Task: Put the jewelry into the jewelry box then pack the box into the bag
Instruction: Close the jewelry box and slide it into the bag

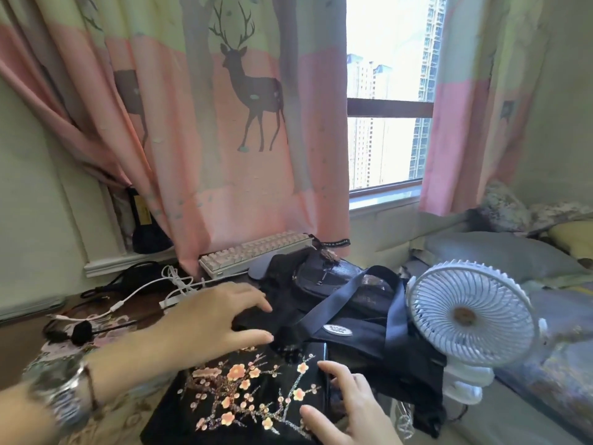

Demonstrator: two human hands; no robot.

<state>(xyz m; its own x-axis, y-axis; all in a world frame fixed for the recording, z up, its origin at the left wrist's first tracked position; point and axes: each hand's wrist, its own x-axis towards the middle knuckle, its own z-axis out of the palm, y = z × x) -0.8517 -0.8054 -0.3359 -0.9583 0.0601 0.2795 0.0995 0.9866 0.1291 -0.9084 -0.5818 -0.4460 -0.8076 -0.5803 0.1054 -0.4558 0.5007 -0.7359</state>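
Note:
A black lacquer jewelry box (244, 399) with pink plum blossoms on its lid lies shut at the bottom centre. Its far end sits at the mouth of a dark navy bag (362, 319) with a strap and an oval badge. My left hand (211, 313), a watch on its wrist, grips the bag's near rim with fingers spread over the fabric. My right hand (346, 403) rests on the box's right edge, fingers curled against its side. No jewelry is visible.
A white desk fan (468, 313) stands close to the right of the bag. A keyboard (256, 252) lies behind, under the pink deer curtain (224, 123). White cables (173, 284) and a black headset (80, 330) lie at the left. A bed with pillows is at the right.

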